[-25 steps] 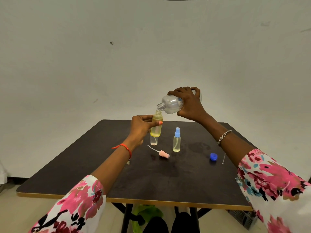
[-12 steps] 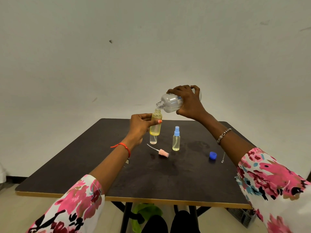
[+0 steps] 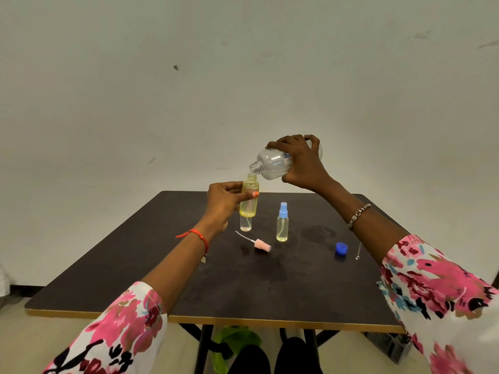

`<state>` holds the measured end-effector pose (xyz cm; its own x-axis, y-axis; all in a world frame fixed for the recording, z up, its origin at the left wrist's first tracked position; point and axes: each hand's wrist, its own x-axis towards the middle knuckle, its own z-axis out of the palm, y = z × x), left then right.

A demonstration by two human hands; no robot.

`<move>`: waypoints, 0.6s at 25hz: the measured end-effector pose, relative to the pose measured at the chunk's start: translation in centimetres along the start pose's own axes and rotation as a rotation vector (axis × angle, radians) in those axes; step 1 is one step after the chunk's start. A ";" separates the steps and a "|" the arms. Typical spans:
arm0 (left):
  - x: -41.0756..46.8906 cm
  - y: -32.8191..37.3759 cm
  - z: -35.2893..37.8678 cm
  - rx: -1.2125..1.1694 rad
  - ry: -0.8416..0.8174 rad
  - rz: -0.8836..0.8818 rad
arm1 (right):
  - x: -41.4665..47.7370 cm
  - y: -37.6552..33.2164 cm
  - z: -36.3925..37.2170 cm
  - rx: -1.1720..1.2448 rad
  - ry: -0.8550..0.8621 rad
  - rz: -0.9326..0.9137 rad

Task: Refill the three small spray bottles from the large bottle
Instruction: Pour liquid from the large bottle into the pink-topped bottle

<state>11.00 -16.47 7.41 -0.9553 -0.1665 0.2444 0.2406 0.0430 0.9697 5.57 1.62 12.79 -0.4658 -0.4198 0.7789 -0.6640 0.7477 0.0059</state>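
My left hand [image 3: 222, 202] holds a small yellow spray bottle [image 3: 249, 198] upright above the dark table [image 3: 151, 265], its top off. My right hand [image 3: 302, 164] grips the large clear bottle [image 3: 271, 164], tipped with its open neck just over the yellow bottle's mouth. Behind and below the yellow bottle a small clear open bottle [image 3: 245, 224] stands on the table. A small bottle with a blue spray top [image 3: 282, 222] stands to its right. A pink spray head with its tube [image 3: 259, 244] lies in front of them.
A blue cap [image 3: 341, 248] and a thin chain-like piece [image 3: 358, 252] lie at the table's right. A damp patch darkens the tabletop near the bottles. A green object [image 3: 235, 344] sits under the table, and a plain wall stands behind.
Both hands and the two held bottles have stayed almost still, the large bottle still tipped over the yellow one. The view shifted slightly.
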 end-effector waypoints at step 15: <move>-0.1 -0.3 0.1 -0.022 -0.011 -0.014 | -0.2 0.3 0.3 0.000 -0.007 0.014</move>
<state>11.01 -16.35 7.06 -0.9603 -0.1564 0.2308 0.2307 0.0190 0.9728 5.29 1.72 12.43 -0.4795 -0.4129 0.7743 -0.6575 0.7535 -0.0054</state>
